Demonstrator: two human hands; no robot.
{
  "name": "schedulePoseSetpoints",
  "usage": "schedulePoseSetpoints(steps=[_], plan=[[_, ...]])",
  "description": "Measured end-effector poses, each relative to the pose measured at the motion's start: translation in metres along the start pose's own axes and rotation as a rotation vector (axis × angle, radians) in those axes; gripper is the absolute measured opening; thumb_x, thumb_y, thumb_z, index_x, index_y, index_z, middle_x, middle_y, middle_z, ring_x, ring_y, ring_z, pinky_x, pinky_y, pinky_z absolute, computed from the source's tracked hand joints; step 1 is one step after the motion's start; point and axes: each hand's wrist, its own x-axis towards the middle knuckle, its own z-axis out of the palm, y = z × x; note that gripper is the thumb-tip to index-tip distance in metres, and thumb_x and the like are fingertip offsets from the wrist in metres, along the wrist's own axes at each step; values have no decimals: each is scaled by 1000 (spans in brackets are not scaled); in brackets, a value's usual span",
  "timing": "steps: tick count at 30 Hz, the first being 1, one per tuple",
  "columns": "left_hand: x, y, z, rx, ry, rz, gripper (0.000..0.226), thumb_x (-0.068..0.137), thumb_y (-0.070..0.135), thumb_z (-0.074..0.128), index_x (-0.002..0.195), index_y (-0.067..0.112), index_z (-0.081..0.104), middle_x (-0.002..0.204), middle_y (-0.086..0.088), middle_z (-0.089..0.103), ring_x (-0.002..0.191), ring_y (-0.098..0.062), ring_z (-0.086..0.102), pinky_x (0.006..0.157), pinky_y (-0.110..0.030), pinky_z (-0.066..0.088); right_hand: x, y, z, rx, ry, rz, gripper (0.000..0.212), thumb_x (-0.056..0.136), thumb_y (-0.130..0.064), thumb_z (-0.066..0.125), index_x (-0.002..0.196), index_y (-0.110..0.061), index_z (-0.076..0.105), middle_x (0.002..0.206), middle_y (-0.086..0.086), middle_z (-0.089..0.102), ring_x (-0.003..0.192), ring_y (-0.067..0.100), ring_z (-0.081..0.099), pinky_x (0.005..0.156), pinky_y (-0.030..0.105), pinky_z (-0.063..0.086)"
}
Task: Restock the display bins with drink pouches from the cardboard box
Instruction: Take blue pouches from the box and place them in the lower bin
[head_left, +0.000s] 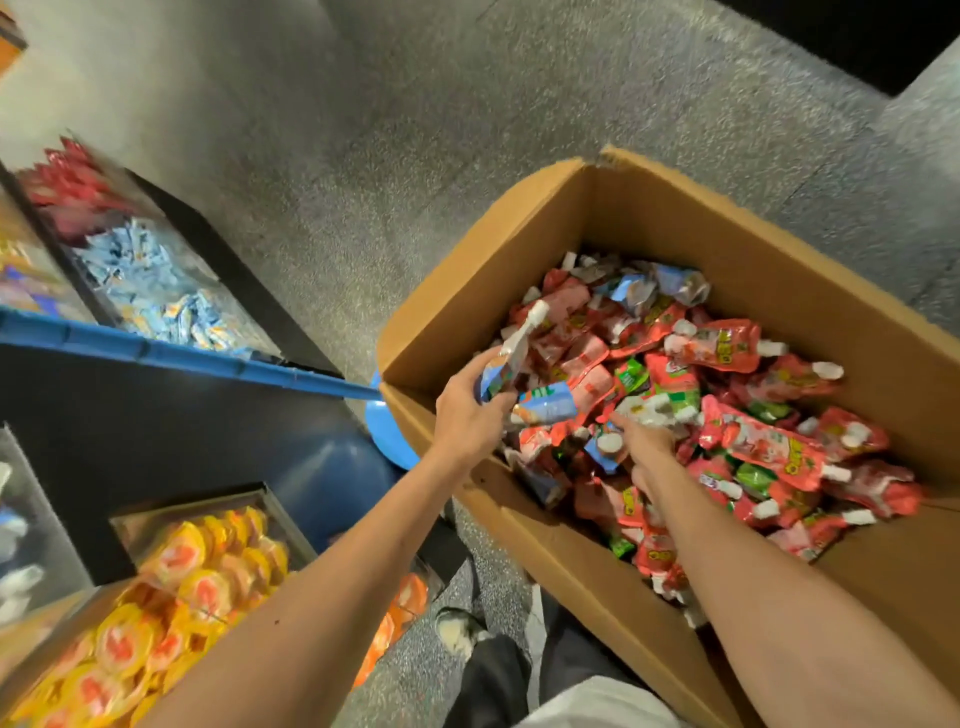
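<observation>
An open cardboard box (519, 249) stands on the floor at right, filled with several red, green and blue drink pouches (727, 415) with white caps. My left hand (467, 410) grips a few blue pouches (511, 353) above the box's near-left corner. My right hand (644, 441) reaches into the heap, its fingers among the pouches next to a blue one (605, 447); whether it holds anything is hidden. Display bins are at left: one with blue pouches (156, 291) and one with red pouches (67, 192).
A blue crate rim (182, 351) crosses the left side below the bins. Lower bins hold yellow-orange round packs (171, 597). A blue round object (387, 431) sits beside the box. Grey speckled floor (389, 130) lies beyond; my shoe (457, 629) is at the bottom.
</observation>
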Motion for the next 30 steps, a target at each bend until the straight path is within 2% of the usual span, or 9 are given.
schedulePoseSetpoints(steps=[5, 9, 13, 16, 18, 22, 26, 28, 30], plan=[[-7, 6, 5, -138, -39, -42, 47, 92, 13, 66, 133, 34, 57, 113, 7, 69, 97, -12, 69, 80, -37, 60, -22, 2, -14, -54, 35, -20, 45, 86, -18, 75, 121, 6, 58, 115, 11, 63, 95, 25, 62, 77, 33, 45], [-27, 22, 0, -233, -108, -78, 42, 95, 15, 64, 133, 33, 57, 110, -3, 70, 93, -26, 72, 74, -54, 57, -57, -2, -43, -157, -34, -93, 38, 82, -24, 78, 108, 3, 66, 106, 11, 70, 91, 27, 66, 76, 38, 52], [-58, 43, -23, -364, -186, -49, 40, 98, 12, 61, 134, 28, 56, 115, -17, 67, 93, -33, 72, 78, -62, 53, -113, -28, -65, -161, -212, -151, 56, 67, -38, 85, 102, 2, 68, 97, 17, 72, 76, 28, 67, 54, 32, 46], [-89, 58, -50, -458, -204, 10, 37, 96, 13, 64, 130, 28, 59, 113, -2, 71, 99, -23, 71, 80, -54, 59, -174, -46, -61, -147, -361, -265, 19, 82, -19, 73, 78, -2, 66, 72, 12, 72, 47, 12, 61, 46, 27, 40], [-113, 65, -72, -516, -202, 61, 34, 96, 12, 64, 125, 27, 61, 105, 6, 73, 96, -16, 71, 76, -45, 61, -217, -51, -48, -175, -427, -329, 18, 90, -14, 66, 74, -6, 65, 62, 2, 66, 43, 8, 59, 45, 26, 41], [-170, 67, -123, -534, -156, 216, 35, 95, 7, 63, 127, 23, 60, 108, -5, 72, 96, -23, 70, 73, -45, 60, -288, -46, -16, -116, -690, -366, 34, 93, -23, 54, 115, 2, 60, 99, 16, 65, 74, 20, 67, 62, 29, 52], [-239, 51, -188, -475, 41, 424, 35, 93, -2, 61, 127, 8, 59, 101, -5, 71, 89, -15, 68, 76, -33, 60, -377, -29, 21, -267, -986, -226, 51, 88, -64, 61, 107, -17, 67, 84, 20, 62, 73, 25, 59, 74, 33, 50], [-270, 35, -220, -419, 197, 489, 38, 93, -1, 62, 129, 13, 59, 104, 7, 71, 89, -8, 68, 75, -22, 56, -417, -11, 37, -370, -1098, -200, 72, 89, -71, 51, 120, -9, 71, 113, 29, 63, 91, 36, 62, 91, 43, 50], [-296, 10, -245, -392, 362, 497, 42, 96, 5, 62, 130, 27, 58, 114, 11, 71, 102, -8, 68, 85, -24, 54, -447, 13, 53, -494, -1177, -181, 94, 76, -75, 65, 130, 2, 61, 142, 33, 46, 105, 43, 59, 100, 48, 44]])
